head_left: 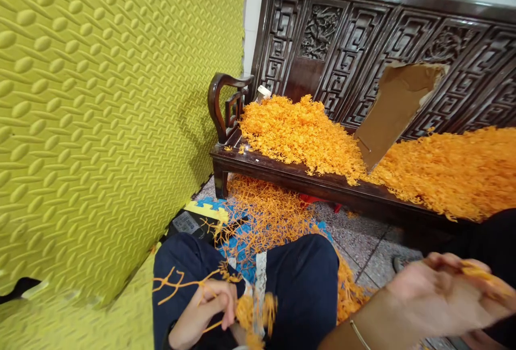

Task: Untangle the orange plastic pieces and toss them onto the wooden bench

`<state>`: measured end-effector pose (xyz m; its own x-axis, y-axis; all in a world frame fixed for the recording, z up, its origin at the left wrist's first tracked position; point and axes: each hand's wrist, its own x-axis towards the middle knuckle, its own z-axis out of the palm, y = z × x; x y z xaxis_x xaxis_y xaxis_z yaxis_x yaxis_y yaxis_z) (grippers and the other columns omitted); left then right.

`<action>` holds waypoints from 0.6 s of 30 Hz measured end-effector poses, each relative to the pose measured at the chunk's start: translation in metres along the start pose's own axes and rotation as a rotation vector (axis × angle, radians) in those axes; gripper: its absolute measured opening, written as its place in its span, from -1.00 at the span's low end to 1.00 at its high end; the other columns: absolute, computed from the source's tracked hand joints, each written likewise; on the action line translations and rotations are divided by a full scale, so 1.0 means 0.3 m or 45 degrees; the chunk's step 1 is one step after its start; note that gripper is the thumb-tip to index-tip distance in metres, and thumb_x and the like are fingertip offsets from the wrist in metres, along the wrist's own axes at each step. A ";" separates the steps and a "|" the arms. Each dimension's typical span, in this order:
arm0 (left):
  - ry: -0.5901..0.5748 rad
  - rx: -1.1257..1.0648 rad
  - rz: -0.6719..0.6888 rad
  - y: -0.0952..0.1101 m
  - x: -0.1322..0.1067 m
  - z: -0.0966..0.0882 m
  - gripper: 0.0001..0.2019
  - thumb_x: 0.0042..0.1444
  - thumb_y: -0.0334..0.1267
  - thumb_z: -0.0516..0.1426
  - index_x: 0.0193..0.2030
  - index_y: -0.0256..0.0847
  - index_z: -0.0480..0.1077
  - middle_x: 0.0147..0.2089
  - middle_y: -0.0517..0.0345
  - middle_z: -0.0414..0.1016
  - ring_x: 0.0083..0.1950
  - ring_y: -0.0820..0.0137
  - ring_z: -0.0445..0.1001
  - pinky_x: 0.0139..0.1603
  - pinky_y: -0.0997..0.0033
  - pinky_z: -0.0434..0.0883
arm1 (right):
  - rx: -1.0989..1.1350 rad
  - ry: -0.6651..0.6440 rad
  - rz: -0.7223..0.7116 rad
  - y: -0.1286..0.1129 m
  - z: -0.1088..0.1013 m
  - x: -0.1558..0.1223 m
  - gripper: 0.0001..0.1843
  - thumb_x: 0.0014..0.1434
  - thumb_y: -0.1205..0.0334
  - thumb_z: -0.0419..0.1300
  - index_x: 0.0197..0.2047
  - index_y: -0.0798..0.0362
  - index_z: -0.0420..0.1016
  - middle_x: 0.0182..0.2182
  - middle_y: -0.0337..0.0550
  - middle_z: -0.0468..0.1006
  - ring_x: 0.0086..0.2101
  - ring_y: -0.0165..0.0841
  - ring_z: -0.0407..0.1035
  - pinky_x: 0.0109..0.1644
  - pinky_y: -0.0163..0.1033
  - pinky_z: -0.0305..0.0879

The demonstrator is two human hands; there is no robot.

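Observation:
My left hand (pixel 209 307) is closed round a thin, branching orange plastic stem (pixel 175 286), above my lap. Orange flower-like plastic pieces (pixel 245 312) hang beside its fingers, smeared by motion. My right hand (pixel 439 291), with a thin bracelet at the wrist, is stretched out to the right and blurred. Some orange plastic pieces (pixel 479 273) are at its fingers, partly hidden by the hand. Loose orange plastic pieces lie heaped on the dark wooden bench in a left pile (pixel 298 129) and a right pile (pixel 455 167).
A cardboard sheet (pixel 397 105) stands between the piles on the carved bench (pixel 282 167). Bare orange stems (pixel 266 210) cover the floor over blue matting. A yellow textured foam mat (pixel 100 97) rises at left. Someone's dark clothing (pixel 484 242) shows at right.

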<state>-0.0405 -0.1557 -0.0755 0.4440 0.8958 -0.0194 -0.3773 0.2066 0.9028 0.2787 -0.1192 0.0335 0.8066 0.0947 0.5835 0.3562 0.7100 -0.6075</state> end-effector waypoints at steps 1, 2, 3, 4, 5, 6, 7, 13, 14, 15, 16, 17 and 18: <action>0.066 -0.049 0.016 0.002 0.000 -0.009 -0.61 -0.03 0.06 0.21 -0.59 -0.26 0.49 -0.67 0.14 0.32 -0.63 0.49 0.26 -0.57 0.50 0.14 | 0.075 0.060 -0.116 -0.016 0.036 0.019 -0.89 0.06 0.19 0.15 -0.48 -0.09 0.34 -0.51 -0.31 0.25 -0.51 -0.45 0.22 -0.43 -0.29 0.19; 0.116 -0.087 0.024 0.010 0.005 -0.011 -0.67 -0.05 0.01 0.25 -0.54 -0.26 0.50 -0.63 0.15 0.35 -0.61 0.49 0.29 -0.56 0.51 0.17 | 0.181 0.126 -0.209 -0.026 0.086 0.027 -0.90 0.02 0.24 0.22 -0.49 -0.09 0.38 -0.54 -0.32 0.26 -0.55 -0.45 0.21 -0.48 -0.29 0.17; 0.151 -0.107 0.028 0.023 0.015 -0.007 -0.72 -0.06 -0.05 0.27 -0.49 -0.26 0.50 -0.60 0.15 0.38 -0.58 0.49 0.32 -0.53 0.52 0.20 | 0.262 0.177 -0.281 -0.026 0.146 0.026 -0.88 -0.04 0.31 0.28 -0.48 -0.09 0.42 -0.54 -0.32 0.29 -0.56 -0.45 0.23 -0.50 -0.29 0.16; 0.185 -0.112 0.033 0.040 0.028 0.002 -0.77 -0.07 -0.10 0.29 -0.45 -0.26 0.50 -0.57 0.16 0.40 -0.56 0.48 0.34 -0.50 0.52 0.23 | 0.251 0.160 -0.332 -0.015 0.212 0.017 -0.84 -0.06 0.37 0.31 -0.43 -0.08 0.45 -0.51 -0.31 0.33 -0.53 -0.43 0.27 -0.49 -0.28 0.20; 0.217 -0.110 0.045 0.059 0.044 0.014 -0.79 -0.05 -0.14 0.28 -0.43 -0.26 0.49 -0.55 0.16 0.41 -0.53 0.47 0.36 -0.48 0.51 0.26 | 0.199 0.115 -0.369 0.009 0.278 0.005 -0.83 -0.05 0.39 0.31 -0.38 -0.05 0.47 -0.46 -0.28 0.39 -0.47 -0.41 0.33 -0.42 -0.26 0.26; 0.246 -0.106 0.068 0.078 0.061 0.027 -0.81 -0.02 -0.15 0.27 -0.42 -0.26 0.49 -0.55 0.16 0.41 -0.51 0.47 0.37 -0.46 0.51 0.28 | 0.107 -0.029 -0.353 0.043 0.339 -0.011 -0.85 0.01 0.36 0.28 -0.30 -0.01 0.49 -0.36 -0.22 0.43 -0.36 -0.38 0.37 -0.29 -0.23 0.32; 0.269 -0.104 0.096 0.097 0.078 0.040 -0.81 0.00 -0.15 0.25 -0.41 -0.26 0.49 -0.55 0.16 0.41 -0.50 0.47 0.36 -0.45 0.51 0.29 | -0.001 -0.251 -0.298 0.085 0.391 -0.026 -0.84 0.06 0.32 0.24 -0.22 0.04 0.49 -0.26 -0.16 0.46 -0.24 -0.35 0.38 -0.13 -0.20 0.32; 0.290 0.005 0.220 0.172 0.144 0.079 -0.77 0.09 -0.13 0.18 -0.39 -0.28 0.49 -0.54 0.17 0.39 -0.50 0.46 0.35 -0.44 0.49 0.30 | -0.199 -1.589 0.436 0.221 0.438 -0.143 -0.61 0.04 0.11 0.25 -0.06 0.07 0.49 -0.15 -0.05 0.54 -0.09 -0.24 0.41 0.09 -0.06 0.24; 0.291 0.037 0.225 0.178 0.149 0.079 -0.77 0.09 -0.13 0.17 -0.39 -0.27 0.49 -0.53 0.17 0.39 -0.50 0.46 0.35 -0.43 0.49 0.30 | -0.114 -1.754 0.570 0.199 0.414 -0.168 -0.63 0.11 0.09 0.19 -0.03 0.03 0.48 -0.12 -0.06 0.54 -0.08 -0.24 0.41 0.10 -0.05 0.24; 0.294 0.065 0.226 0.183 0.153 0.079 -0.77 0.10 -0.13 0.17 -0.39 -0.27 0.49 -0.53 0.17 0.40 -0.49 0.46 0.35 -0.43 0.49 0.30 | -0.005 -1.909 0.671 0.166 0.388 -0.195 -0.63 0.16 0.07 0.14 0.00 0.00 0.46 -0.08 -0.08 0.52 -0.05 -0.25 0.39 0.11 -0.04 0.23; 0.296 0.086 0.223 0.187 0.156 0.079 -0.77 0.10 -0.13 0.17 -0.39 -0.27 0.49 -0.53 0.17 0.40 -0.49 0.46 0.35 -0.42 0.48 0.29 | 0.102 -2.036 0.722 0.127 0.362 -0.222 -0.62 0.17 0.06 0.13 0.02 -0.02 0.45 -0.04 -0.09 0.50 -0.01 -0.25 0.37 0.13 -0.04 0.21; 0.296 0.101 0.222 0.190 0.158 0.078 -0.77 0.11 -0.13 0.16 -0.39 -0.27 0.48 -0.54 0.18 0.40 -0.50 0.46 0.35 -0.42 0.49 0.29 | 0.179 -2.135 0.732 0.087 0.338 -0.248 -0.60 0.14 0.05 0.17 0.03 -0.05 0.44 -0.01 -0.12 0.48 0.02 -0.25 0.34 0.15 -0.05 0.19; 0.293 0.110 0.224 0.192 0.159 0.078 -0.77 0.11 -0.13 0.15 -0.39 -0.26 0.48 -0.54 0.18 0.40 -0.50 0.46 0.35 -0.41 0.49 0.29 | 0.208 -2.192 0.716 0.050 0.317 -0.274 -0.57 0.08 0.06 0.24 0.03 -0.07 0.45 0.00 -0.13 0.47 0.02 -0.23 0.33 0.16 -0.05 0.18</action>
<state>-0.0221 -0.1102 -0.0144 0.1783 0.9826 0.0523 -0.3568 0.0151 0.9341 0.1729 -0.0499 0.0277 -0.5696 0.7803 0.2584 0.1141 0.3864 -0.9152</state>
